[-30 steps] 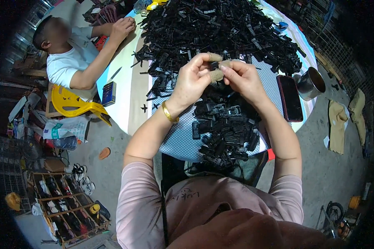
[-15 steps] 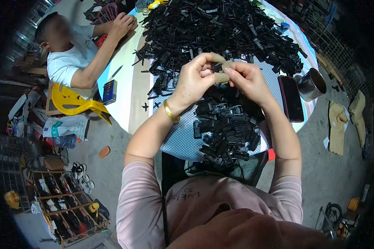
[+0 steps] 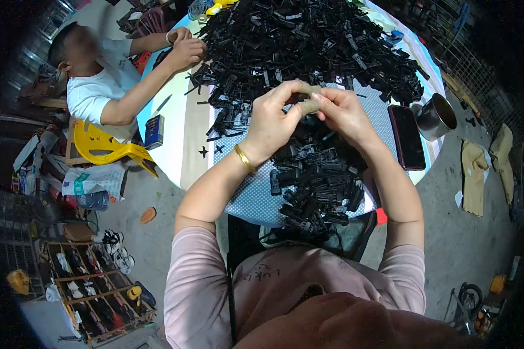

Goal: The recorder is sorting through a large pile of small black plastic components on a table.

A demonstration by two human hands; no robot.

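Note:
My left hand and my right hand meet fingertip to fingertip above the table. Tan wraps cover the thumb and forefinger of the left one, and a gold bangle circles that wrist. Both hands are closed in a pinch; whatever lies between the fingertips is too small and covered to name. Just beyond them spreads a large heap of black plastic parts. Below my hands, at the near edge, lies a smaller pile of similar black parts.
A phone and a metal cup stand at the table's right. To the left are a small dark blue box, a knife and another person seated by a yellow chair. A shoe rack stands on the floor.
My fingertips have drawn closer together, with the left wrist shifted slightly right. The other person's hands have moved right, toward the large heap.

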